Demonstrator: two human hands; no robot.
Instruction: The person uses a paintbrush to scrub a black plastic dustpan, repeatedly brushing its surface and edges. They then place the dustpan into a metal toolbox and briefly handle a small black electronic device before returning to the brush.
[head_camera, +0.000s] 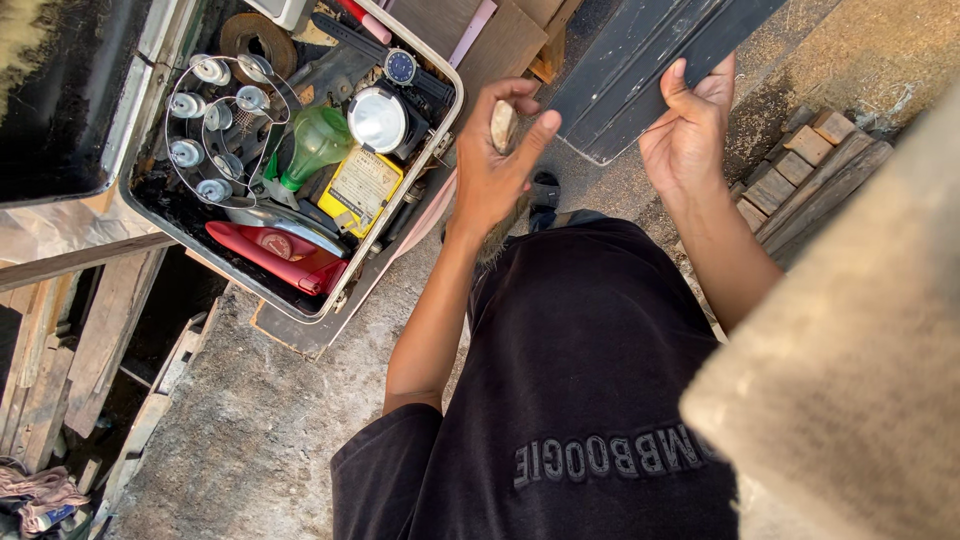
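My left hand (495, 165) is closed around a brush with a pale wooden handle (503, 126); its bristles show below the wrist. My right hand (690, 125) grips the lower edge of a dark grey grooved board (650, 55), thumb on its face. The board slants up to the right. The two hands are close together, a little apart, above my black shirt.
An open metal case (452, 100) lies at the left with a green funnel (315, 140), a yellow box (360, 185), a red tool (275, 250) and a wire ring of metal cups (215, 120). Wooden blocks (800, 165) lie right, planks (60, 370) left. A blurred tan mass (850, 350) fills the lower right.
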